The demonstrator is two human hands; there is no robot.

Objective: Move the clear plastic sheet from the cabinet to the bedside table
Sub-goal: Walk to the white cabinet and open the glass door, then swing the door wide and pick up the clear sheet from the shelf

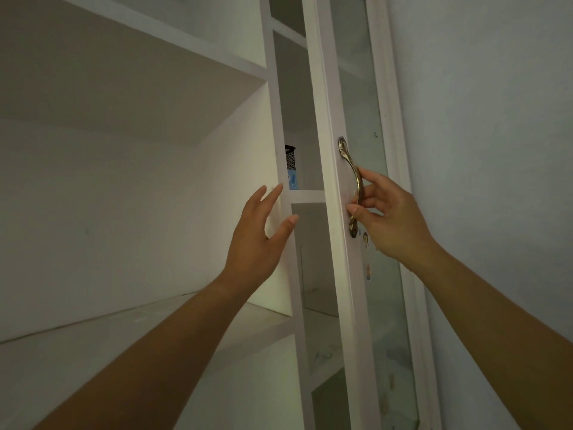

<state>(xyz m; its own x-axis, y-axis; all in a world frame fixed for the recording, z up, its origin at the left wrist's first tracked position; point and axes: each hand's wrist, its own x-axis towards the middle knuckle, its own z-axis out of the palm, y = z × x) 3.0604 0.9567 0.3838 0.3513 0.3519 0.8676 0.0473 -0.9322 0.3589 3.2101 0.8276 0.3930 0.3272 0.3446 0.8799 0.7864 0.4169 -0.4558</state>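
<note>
Clear plastic sheet: can't make it out in the cabinet (280, 125). Right hand (386, 218) has fingers curled around the brass handle (353, 187) of the glass door (333, 169), ajar. Left hand (259, 240), left of that grip, spread open and holding nothing, fingertips at the white divider; black mesh basket (290, 156) sits above, behind the gap.

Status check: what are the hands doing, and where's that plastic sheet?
Right hand gripping door handle. Left hand open, empty, by cabinet frame. Plastic sheet not in sight. Glass door only partly open, in the way.
</note>
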